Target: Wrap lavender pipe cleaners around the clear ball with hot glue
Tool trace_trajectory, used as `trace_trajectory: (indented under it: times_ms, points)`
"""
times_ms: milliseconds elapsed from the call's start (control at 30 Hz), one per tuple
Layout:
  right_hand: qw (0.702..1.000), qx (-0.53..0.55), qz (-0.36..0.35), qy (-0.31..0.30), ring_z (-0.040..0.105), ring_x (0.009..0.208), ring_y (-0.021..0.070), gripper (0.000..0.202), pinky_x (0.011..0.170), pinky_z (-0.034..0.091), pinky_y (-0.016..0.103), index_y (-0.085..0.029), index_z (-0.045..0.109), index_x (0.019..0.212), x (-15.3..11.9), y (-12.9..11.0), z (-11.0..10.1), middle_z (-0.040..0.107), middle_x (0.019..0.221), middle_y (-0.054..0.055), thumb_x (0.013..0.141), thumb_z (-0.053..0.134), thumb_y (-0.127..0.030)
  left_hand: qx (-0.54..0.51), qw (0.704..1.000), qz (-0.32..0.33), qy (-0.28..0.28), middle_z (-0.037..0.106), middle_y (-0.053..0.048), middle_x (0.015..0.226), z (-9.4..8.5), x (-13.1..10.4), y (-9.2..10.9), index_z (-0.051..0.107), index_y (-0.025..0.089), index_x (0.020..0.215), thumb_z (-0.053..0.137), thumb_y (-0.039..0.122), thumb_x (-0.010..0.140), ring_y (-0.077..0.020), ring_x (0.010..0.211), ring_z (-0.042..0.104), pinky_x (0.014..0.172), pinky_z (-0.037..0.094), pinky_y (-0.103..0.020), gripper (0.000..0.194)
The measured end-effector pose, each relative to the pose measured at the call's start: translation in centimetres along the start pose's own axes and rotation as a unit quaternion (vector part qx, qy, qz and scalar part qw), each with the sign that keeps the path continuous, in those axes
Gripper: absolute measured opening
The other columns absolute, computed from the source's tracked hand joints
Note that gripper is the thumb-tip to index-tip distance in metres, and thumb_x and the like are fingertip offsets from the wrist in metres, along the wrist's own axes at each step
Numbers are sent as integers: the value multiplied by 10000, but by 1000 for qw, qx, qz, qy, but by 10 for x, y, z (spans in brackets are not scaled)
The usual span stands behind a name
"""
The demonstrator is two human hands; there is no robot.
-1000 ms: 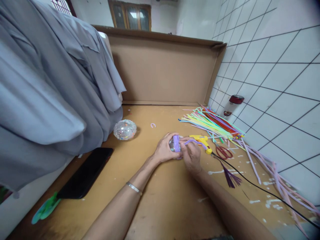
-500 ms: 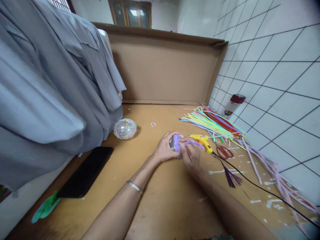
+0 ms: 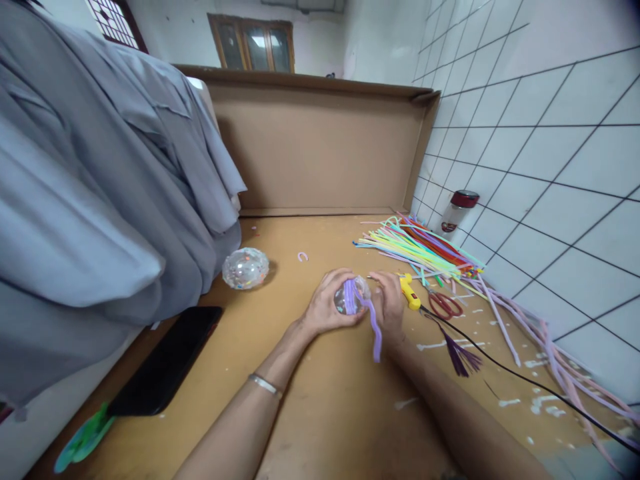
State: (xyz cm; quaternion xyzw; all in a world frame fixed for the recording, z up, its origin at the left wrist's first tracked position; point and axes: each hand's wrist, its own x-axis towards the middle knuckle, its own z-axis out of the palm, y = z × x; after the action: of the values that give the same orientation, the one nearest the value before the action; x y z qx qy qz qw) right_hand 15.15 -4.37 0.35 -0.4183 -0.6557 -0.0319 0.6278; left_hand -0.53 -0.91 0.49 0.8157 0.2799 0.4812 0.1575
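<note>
My left hand [image 3: 330, 300] is closed around a clear, round, bowl-like piece [image 3: 341, 303]. Purple pipe cleaner [image 3: 349, 298] runs across it in a band of side-by-side strands. One loose purple end [image 3: 376, 340] hangs down over the near side. Just right of the piece is my right hand [image 3: 391, 307], its fingers stretched forward and off the loose end. It overlaps the barrel of a yellow glue gun [image 3: 411, 295] lying on the table; whether the fingers touch the gun is unclear. A second clear bowl [image 3: 246, 269] with coloured specks sits at the left.
Many coloured pipe cleaners [image 3: 425, 248] lie at the back right, near red-handled scissors [image 3: 445, 305] and a jar [image 3: 457, 212]. A black cord [image 3: 500, 357] crosses the right side past a purple tassel [image 3: 463, 357]. A phone [image 3: 165, 363] lies left, below hanging grey cloth [image 3: 115, 200].
My right hand has let go of the purple pipe cleaner end and moved slightly right, over the glue gun's barrel. The end now droops downward. The view has shifted slightly.
</note>
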Motion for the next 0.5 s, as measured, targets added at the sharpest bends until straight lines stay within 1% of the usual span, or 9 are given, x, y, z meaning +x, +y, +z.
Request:
trace_trajectory:
  times_ms: [100, 200, 300, 367, 433, 500]
  points:
    - [997, 17, 69, -5, 571, 971, 216, 269, 871, 476, 418, -221, 592, 1070, 4, 3, 1, 602, 1000, 75, 903, 381, -200, 13, 1000, -1, -8, 482, -144, 1291, 0, -2, 1, 547, 192, 1195, 800, 353, 589, -295, 1258, 478, 1059, 430, -466, 676]
    - [992, 42, 116, -28, 570, 990, 212, 248, 883, 472, 402, -214, 592, 1065, 4, 5, 4, 606, 1013, 71, 895, 412, -227, 18, 1000, 7, -23, 430, -139, 1327, 0, -5, -1, 555, 208, 1182, 817, 336, 573, -306, 1274, 457, 1066, 417, -477, 675]
    - [987, 71, 131, -62, 572, 992, 203, 255, 884, 472, 378, -217, 611, 1044, 3, 4, 7, 608, 1016, 65, 888, 409, -226, 17, 998, 37, -39, 407, -140, 1335, 2, -7, -3, 538, 215, 1196, 822, 334, 573, -308, 1261, 466, 1058, 420, -486, 695]
    - [984, 89, 136, -78, 576, 973, 196, 259, 871, 475, 363, -215, 623, 1009, 3, 3, 8, 610, 993, 61, 883, 396, -215, 15, 997, 59, -39, 402, -140, 1330, 4, -8, -3, 529, 215, 1201, 812, 317, 586, -302, 1254, 470, 1045, 431, -480, 684]
    - [982, 98, 146, -75, 579, 951, 194, 246, 849, 477, 354, -211, 625, 975, 3, 3, 8, 612, 964, 58, 874, 400, -208, 14, 997, 65, -35, 401, -136, 1322, 6, -9, -3, 524, 217, 1204, 805, 301, 594, -298, 1248, 472, 1034, 440, -475, 677]
    - [981, 100, 150, -67, 581, 937, 194, 224, 831, 479, 350, -210, 623, 950, 3, 4, 8, 615, 944, 53, 863, 416, -205, 13, 998, 58, -33, 404, -132, 1313, 7, -9, -3, 522, 224, 1204, 809, 304, 589, -298, 1238, 480, 1025, 444, -476, 684]
